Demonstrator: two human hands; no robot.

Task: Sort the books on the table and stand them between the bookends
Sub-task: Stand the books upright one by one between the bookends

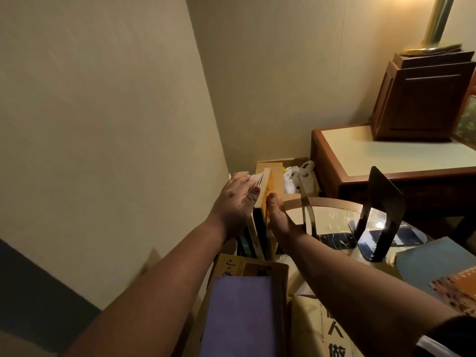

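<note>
Currently in hand: squaring up a short row of standing books (260,225) at the left end of the counter (332,215), close to the wall.
Left hand (237,195): fingers straight and together, laid flat on the outer side of the row and pressing it inward.
Right hand (278,217): flat against the yellow book (268,191) on the row's other side, thumb up along the cover. Neither hand grips anything, so the row is only squeezed between two palms.
Bookends: a thin bookend (306,215) stands edge-on just beside the right hand, apart from the row. A black bookend (381,212) stands further right, well apart.
Lying flat: a purple book (239,315), a cream book (322,331) with printed characters, a blue book (438,261) and an orange patterned book (458,292), all nearer the person.
Progress: probably early to middle, with few books upright and several flat.
Next move calls for: one palm kept on the row while the other hand draws the thin bookend up against the yellow book, or fetches the next flat book.
Risk: if both palms let go at once, the unsupported row would likely topple to the right.
</note>
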